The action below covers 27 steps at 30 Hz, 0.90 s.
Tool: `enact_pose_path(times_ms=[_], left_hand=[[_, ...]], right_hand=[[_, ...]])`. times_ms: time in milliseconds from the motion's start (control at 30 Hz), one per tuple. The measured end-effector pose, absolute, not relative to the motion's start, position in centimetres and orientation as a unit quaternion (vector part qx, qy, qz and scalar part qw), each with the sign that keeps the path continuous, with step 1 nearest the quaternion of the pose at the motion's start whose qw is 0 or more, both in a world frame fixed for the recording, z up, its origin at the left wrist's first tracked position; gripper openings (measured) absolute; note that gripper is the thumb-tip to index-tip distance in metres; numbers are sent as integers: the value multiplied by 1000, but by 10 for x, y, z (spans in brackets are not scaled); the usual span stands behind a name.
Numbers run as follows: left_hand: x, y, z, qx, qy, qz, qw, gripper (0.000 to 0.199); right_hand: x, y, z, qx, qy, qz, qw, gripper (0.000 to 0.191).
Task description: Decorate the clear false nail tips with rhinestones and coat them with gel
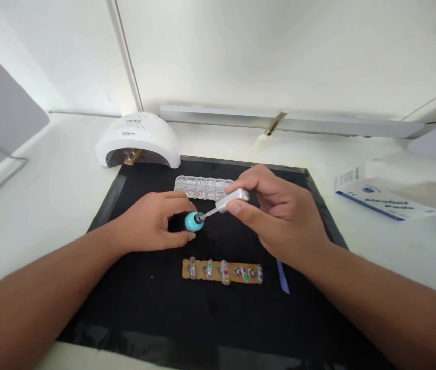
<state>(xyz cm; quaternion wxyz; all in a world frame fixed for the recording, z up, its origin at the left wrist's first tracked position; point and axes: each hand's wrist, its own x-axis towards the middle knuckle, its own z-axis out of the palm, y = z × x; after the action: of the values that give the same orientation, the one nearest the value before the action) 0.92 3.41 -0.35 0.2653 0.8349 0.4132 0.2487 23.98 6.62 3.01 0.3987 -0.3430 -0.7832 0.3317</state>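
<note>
My left hand (159, 221) holds a small turquoise bottle (193, 221) between thumb and fingers, its dark neck tilted to the right. My right hand (279, 216) pinches a silver-white brush cap (233, 200). The thin brush stem (212, 211) runs from the cap down to the bottle's mouth; whether its tip is inside is hard to tell. Nearer to me lies a tan strip (198, 269) bearing several clear nail tips with coloured gems. Behind the hands is a clear compartment case (201, 188) of small stones, its right end hidden by my right hand.
A white nail lamp (138, 136) stands at the back left, with a tan piece inside. A blue-violet tool (283, 277) lies right of the strip. An alcohol pads box (387, 198) is at the right; a gold-coloured tube (276, 123) stands at the back. Beneath everything is a black mat (187, 318).
</note>
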Motion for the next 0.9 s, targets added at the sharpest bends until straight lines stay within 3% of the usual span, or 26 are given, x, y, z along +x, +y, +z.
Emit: enact_pose_path(times_ms=[533,767,900], left_hand=[[8,35,-5,834,416,248,265,19],[7,34,-5,838,412,243,263,18],[1,34,-6,836,421,238,260,18]], right_hand=[[240,66,28,-381,-741,382,400,14],[242,64,26,-330,-741,417,409,18],[249,61,26,-269,-753,452,395,11]])
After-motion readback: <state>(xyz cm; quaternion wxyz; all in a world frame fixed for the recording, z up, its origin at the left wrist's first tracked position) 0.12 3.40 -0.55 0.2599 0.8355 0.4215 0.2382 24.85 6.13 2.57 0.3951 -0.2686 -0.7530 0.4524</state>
